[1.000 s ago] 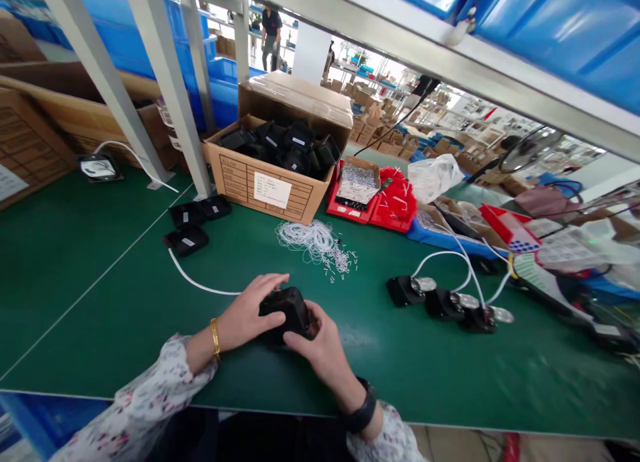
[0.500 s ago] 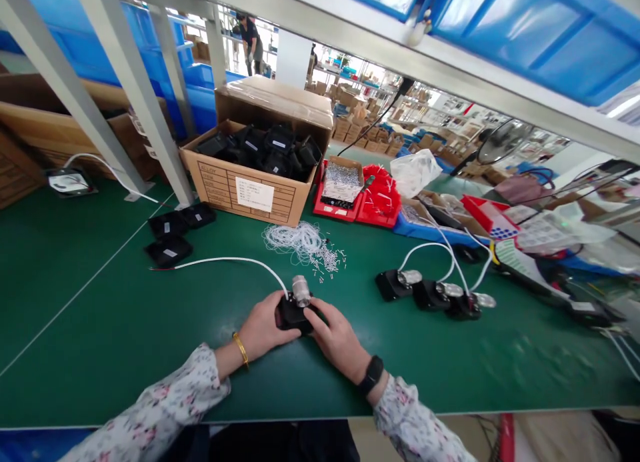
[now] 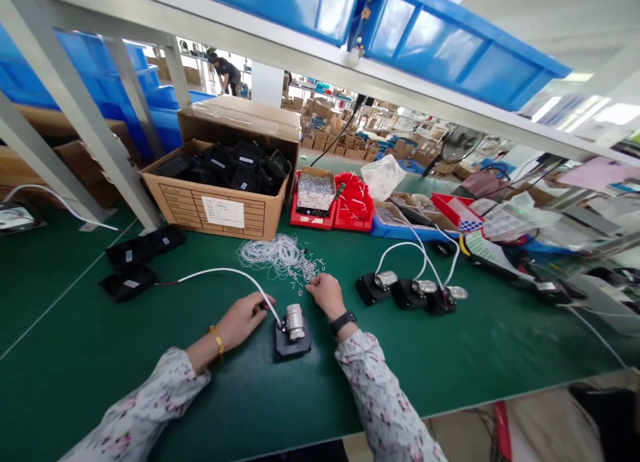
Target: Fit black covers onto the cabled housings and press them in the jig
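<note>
A black square housing (image 3: 292, 347) with a silver metal cylinder (image 3: 295, 321) on top sits on the green table, between my hands. A white cable (image 3: 235, 271) rises from it and arcs left to thin bare wire ends. My left hand (image 3: 244, 322) is beside the housing, its fingers curled at the cable near its lower end. Beyond the housing, my right hand (image 3: 326, 294) pinches at the near edge of a pile of tiny white and silver pieces (image 3: 306, 269); whatever lies between its fingertips is hidden. A loose coil of thin clear strands (image 3: 273, 254) adjoins the pile.
A cardboard box (image 3: 215, 212) of black housings stands at the back left, near red bins (image 3: 313, 219). Several black housings (image 3: 129, 282) lie left. Three cabled units (image 3: 374, 289) sit right. A shelf beam (image 3: 280, 45) with blue crates crosses above. A person (image 3: 226, 74) bends far behind.
Both hands have let go of the housing, which now rests on the table. My right hand has moved forward to the small pieces; my left has shifted to the cable. The camera view has turned.
</note>
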A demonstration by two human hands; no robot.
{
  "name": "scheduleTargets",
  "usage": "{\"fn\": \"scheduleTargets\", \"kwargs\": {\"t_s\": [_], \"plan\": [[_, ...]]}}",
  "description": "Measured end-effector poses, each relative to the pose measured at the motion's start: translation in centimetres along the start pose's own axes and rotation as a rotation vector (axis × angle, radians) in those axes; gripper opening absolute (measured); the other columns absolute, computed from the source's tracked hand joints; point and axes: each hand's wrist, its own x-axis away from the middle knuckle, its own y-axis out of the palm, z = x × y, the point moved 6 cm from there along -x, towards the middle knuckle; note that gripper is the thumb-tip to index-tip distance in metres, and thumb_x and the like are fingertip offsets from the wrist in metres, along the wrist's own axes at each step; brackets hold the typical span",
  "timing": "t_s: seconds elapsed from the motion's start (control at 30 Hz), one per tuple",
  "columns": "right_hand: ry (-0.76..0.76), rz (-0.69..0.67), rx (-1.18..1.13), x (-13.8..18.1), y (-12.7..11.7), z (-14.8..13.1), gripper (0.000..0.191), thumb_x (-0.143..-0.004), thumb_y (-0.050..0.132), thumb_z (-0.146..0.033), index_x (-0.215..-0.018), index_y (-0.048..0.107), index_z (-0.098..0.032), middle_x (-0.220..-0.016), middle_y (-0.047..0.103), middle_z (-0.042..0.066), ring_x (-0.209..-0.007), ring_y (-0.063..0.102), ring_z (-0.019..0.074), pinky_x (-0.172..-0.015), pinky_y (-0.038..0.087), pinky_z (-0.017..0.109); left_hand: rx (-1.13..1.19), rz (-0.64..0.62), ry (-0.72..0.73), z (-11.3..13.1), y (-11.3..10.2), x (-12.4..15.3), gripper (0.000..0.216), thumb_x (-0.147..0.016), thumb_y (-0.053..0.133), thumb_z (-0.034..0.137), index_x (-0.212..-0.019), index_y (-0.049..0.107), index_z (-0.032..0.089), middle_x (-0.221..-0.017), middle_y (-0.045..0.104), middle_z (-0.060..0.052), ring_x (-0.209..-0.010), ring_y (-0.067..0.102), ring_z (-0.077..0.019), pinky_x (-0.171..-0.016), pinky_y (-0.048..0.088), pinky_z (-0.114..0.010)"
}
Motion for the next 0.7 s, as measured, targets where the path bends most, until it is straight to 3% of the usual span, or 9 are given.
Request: {"fn": "scheduleTargets", "kwargs": {"t_s": [0.07,0.13,0.33,0.47,0.6,0.7], "plan": [[0.009,-0.004,0.036,-0.4,0.4,-0.5,0.014,-0.063,0.066,-0.012,-0.057,0.055,-0.017,-0.067,0.061,0.004,-0.068,0.056,0.0170,-0.059,0.038,0.025,-0.079,0.048,0.037,0.1,0.1,-2.3,0.018,-0.080,0.045,0.013,-0.087,0.060,0.017,-0.088,0.063,-0.005,-0.082,0.059,-0.0183,-0.074,0.044,-0.028],[0.002,-0.020,0.040,-0.6,0.7,-0.8,0.015,-0.062,0.065,-0.008,-0.056,0.053,-0.017,-0.064,0.059,0.003,-0.068,0.055,0.0172,-0.060,0.037,0.026,-0.113,0.018,0.069,0.5,1.2,-4.9,0.016,-0.078,0.049,0.011,-0.085,0.060,0.019,-0.088,0.063,-0.003,-0.086,0.057,-0.0179,-0.079,0.042,-0.028],[-0.075,-0.031,-0.121,0.2,-0.8,-0.3,0.015,-0.064,0.061,-0.011,-0.057,0.050,-0.018,-0.059,0.053,-0.001,-0.063,0.052,0.0152,-0.061,0.038,0.026,-0.220,-0.095,0.038,0.3,4.6,-10.1,0.006,-0.078,0.061,0.020,-0.077,0.059,0.014,-0.080,0.060,-0.002,-0.077,0.056,-0.0153,-0.074,0.045,-0.032],[-0.072,-0.050,-0.334,2.8,-2.0,1.0,0.010,-0.071,0.058,-0.027,-0.068,0.052,-0.019,-0.057,0.054,-0.002,-0.054,0.051,0.0139,-0.053,0.041,0.025,-0.205,-0.090,0.000,-0.6,4.9,-10.3,0.017,-0.084,0.055,0.028,-0.079,0.058,0.013,-0.083,0.059,-0.002,-0.076,0.056,-0.0143,-0.073,0.046,-0.033],[-0.051,-0.126,-0.558,5.5,-1.7,1.5,0.025,-0.069,0.061,-0.036,-0.083,0.055,-0.017,-0.062,0.058,0.000,-0.054,0.056,0.0144,-0.054,0.047,0.027,-0.078,0.012,0.015,-0.7,3.8,-8.8,0.009,-0.078,0.058,0.014,-0.070,0.054,0.014,-0.077,0.055,-0.001,-0.077,0.052,-0.0154,-0.077,0.041,-0.033],[-0.033,-0.152,-0.659,6.7,-1.2,1.5,0.030,-0.068,0.064,-0.039,-0.086,0.058,-0.015,-0.065,0.060,0.001,-0.058,0.058,0.0156,-0.058,0.049,0.029,0.069,0.133,0.004,-0.8,2.3,-7.3,0.015,-0.073,0.054,0.006,-0.064,0.051,0.017,-0.071,0.050,-0.001,-0.074,0.048,-0.0162,-0.077,0.038,-0.031]]}}
